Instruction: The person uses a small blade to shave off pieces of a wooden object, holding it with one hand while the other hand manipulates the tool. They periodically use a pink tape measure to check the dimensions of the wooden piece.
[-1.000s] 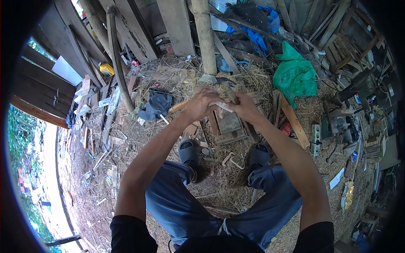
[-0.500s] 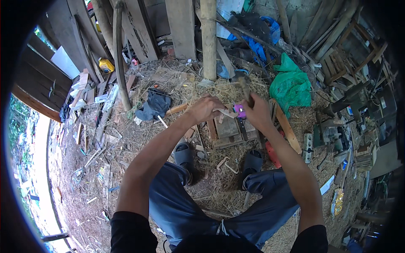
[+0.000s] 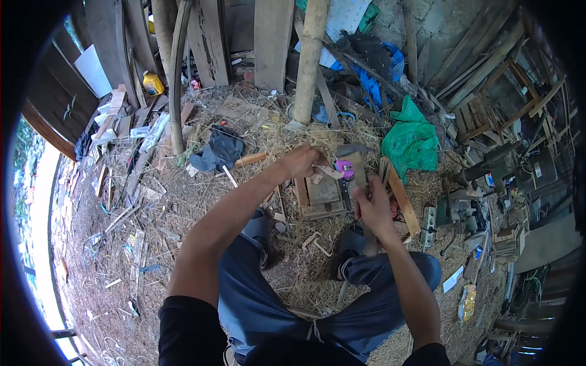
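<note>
My left hand (image 3: 303, 161) is closed on a small pale wood piece (image 3: 330, 173), held over a low wooden block (image 3: 323, 192) on the ground. My right hand (image 3: 373, 204) is wrapped round the handle of a hammer (image 3: 359, 168). The hammer's dark head lies beyond the hand, just to the far right of the wood piece. Between the wood piece and the hammer handle is a small purple object (image 3: 344, 169) with a dark strip running down from it; its kind is unclear.
A bamboo post (image 3: 308, 73) stands beyond the block. A green plastic sheet (image 3: 412, 143) lies to its right, a dark cloth (image 3: 217, 149) to its left. An orange-brown plank (image 3: 403, 198) and a power strip (image 3: 429, 226) are at the right. Straw and wood scraps litter the ground.
My right hand and the hammer have come down toward me, the hammer head now level with the far side of the block. My left hand stays at the wood piece.
</note>
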`<state>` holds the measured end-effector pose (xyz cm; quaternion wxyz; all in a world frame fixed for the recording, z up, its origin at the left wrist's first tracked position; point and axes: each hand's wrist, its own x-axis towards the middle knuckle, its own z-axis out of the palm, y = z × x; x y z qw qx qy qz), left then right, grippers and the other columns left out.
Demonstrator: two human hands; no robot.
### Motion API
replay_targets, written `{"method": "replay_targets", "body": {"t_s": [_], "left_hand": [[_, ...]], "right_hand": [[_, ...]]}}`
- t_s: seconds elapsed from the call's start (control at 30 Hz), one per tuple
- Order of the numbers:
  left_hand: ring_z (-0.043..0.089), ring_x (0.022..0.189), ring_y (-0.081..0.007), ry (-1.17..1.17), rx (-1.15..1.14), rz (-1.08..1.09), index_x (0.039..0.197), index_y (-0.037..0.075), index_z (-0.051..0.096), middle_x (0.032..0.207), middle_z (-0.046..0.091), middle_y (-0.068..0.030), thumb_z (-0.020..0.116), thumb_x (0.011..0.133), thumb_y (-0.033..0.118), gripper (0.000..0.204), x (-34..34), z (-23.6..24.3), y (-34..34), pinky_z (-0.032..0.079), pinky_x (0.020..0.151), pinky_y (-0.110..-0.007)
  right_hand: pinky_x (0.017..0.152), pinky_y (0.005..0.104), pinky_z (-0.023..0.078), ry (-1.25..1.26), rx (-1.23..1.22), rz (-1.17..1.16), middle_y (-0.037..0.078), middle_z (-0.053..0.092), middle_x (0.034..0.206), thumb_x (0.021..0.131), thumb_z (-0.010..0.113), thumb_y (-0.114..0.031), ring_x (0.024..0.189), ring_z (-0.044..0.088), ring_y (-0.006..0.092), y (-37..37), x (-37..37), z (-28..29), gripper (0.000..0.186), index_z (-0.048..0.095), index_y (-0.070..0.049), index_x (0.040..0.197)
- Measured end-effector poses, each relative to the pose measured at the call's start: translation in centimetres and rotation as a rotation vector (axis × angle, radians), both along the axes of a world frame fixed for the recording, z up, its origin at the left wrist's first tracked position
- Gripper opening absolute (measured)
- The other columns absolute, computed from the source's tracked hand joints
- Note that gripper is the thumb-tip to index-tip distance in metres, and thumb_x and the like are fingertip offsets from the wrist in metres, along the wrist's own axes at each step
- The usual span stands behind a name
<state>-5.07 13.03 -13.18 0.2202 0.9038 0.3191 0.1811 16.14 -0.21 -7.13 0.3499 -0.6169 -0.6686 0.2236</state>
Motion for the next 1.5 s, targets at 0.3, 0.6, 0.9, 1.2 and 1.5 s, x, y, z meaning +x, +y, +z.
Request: {"method": "replay_targets", "body": {"t_s": [0.3, 0.6, 0.9, 1.2, 1.5], "left_hand": [[0.057, 0.091, -0.0303, -0.112, 0.093, -0.026, 0.097, 0.008, 0.069, 0.089, 0.063, -0.0103, 0.073, 0.069, 0.013, 0.029, -0.7, -0.9, 0.5, 0.041, 0.086, -0.039], [0.06, 0.081, -0.033, -0.223, 0.161, -0.016, 0.089, 0.003, 0.069, 0.083, 0.064, -0.014, 0.076, 0.06, 0.007, 0.03, -0.9, -2.2, 1.4, 0.046, 0.075, -0.04], [0.06, 0.079, -0.0341, -0.145, -0.037, -0.004, 0.092, 0.002, 0.069, 0.082, 0.063, -0.0171, 0.076, 0.062, 0.007, 0.031, -0.3, -0.7, 1.1, 0.047, 0.078, -0.04], [0.059, 0.089, -0.0312, -0.107, -0.146, 0.01, 0.093, 0.005, 0.069, 0.089, 0.066, -0.0143, 0.074, 0.066, 0.012, 0.028, -0.4, 0.5, 0.8, 0.046, 0.083, -0.038], [0.055, 0.094, -0.0295, -0.09, -0.144, 0.026, 0.092, 0.001, 0.067, 0.084, 0.067, -0.0101, 0.075, 0.068, 0.017, 0.03, -0.3, 0.7, 0.5, 0.045, 0.086, -0.035]], "right_hand": [[0.058, 0.0515, 0.043, -0.106, -0.017, 0.041, 0.027, 0.059, 0.071, 0.087, 0.05, -0.006, 0.068, 0.058, 0.0467, -0.6, -3.2, -0.1, 0.038, 0.041, 0.001, 0.123], [0.055, 0.0529, 0.044, -0.119, 0.019, 0.062, 0.029, 0.058, 0.069, 0.086, 0.051, -0.004, 0.066, 0.058, 0.0467, -0.7, -3.5, -0.8, 0.035, 0.044, 0.001, 0.119], [0.055, 0.0524, 0.044, -0.105, 0.023, 0.048, 0.03, 0.057, 0.069, 0.086, 0.05, -0.003, 0.067, 0.058, 0.0469, -1.0, -3.5, -0.7, 0.031, 0.045, 0.003, 0.116], [0.054, 0.0522, 0.045, -0.127, 0.114, 0.041, 0.028, 0.058, 0.07, 0.086, 0.051, -0.003, 0.066, 0.059, 0.0464, -1.1, -3.6, -1.3, 0.035, 0.044, 0.002, 0.12], [0.053, 0.0489, 0.045, -0.109, 0.063, 0.019, 0.028, 0.057, 0.069, 0.086, 0.053, -0.003, 0.062, 0.059, 0.0444, -1.6, -3.9, -1.2, 0.041, 0.042, 0.003, 0.125]]}}
